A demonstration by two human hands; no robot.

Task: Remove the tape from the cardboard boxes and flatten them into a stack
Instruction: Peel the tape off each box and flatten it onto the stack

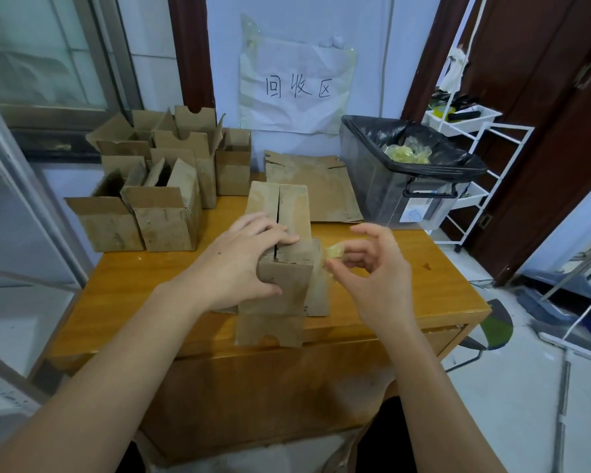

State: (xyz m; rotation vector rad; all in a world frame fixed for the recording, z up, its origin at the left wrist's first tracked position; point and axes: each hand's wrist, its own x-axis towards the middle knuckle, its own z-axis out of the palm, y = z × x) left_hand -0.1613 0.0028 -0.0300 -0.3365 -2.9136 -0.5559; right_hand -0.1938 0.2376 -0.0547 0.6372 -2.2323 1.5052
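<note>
A brown cardboard box (289, 278) lies on its side in the middle of the wooden table (133, 285), flaps open toward me and away. My left hand (243, 264) grips its top from the left, fingers curled over the seam. Just right of the box, my right hand (372, 264) pinches a crumpled wad of yellowish tape (335, 251) between thumb and fingertips. Flattened cardboard (316, 189) lies at the back of the table. Several open boxes (164, 186) stand at the back left.
A clear bin with a black liner (406, 175) holds crumpled tape at the table's back right. A white wire rack (475, 148) stands beyond it. A paper sign (297, 87) hangs on the wall. A window frame is on the left.
</note>
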